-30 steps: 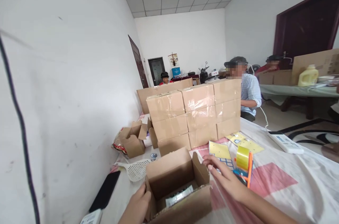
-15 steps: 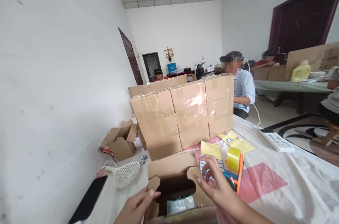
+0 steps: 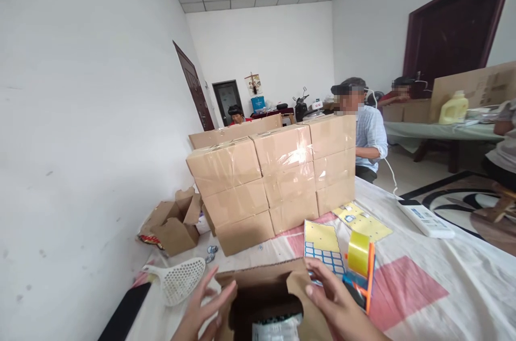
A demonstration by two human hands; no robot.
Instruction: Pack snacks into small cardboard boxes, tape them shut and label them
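An open cardboard box (image 3: 270, 275) is right in front of me at the bottom of the head view. Inside it lies a clear plastic packet (image 3: 278, 328) with something dark along its top; the rest is cut off by the frame. My left hand (image 3: 206, 306) is at the box's left side, fingers spread beside the flap. At the right flap, my right hand (image 3: 332, 298) has its thumb against the cardboard and its fingers curled round behind the corner. Just right of that hand stands a tape dispenser (image 3: 365, 266) with a yellow roll.
Stacked taped cartons (image 3: 262, 180) form a wall behind the box. To the left lie a white perforated scoop (image 3: 181, 280) and another open carton (image 3: 177, 225). A white power strip (image 3: 426, 218) is on the cloth at right. A person (image 3: 366, 131) sits beyond the stack.
The box's far flap now stands more upright. My left hand has come off the left flap with its fingers spread, and my right hand has lowered onto the right flap.
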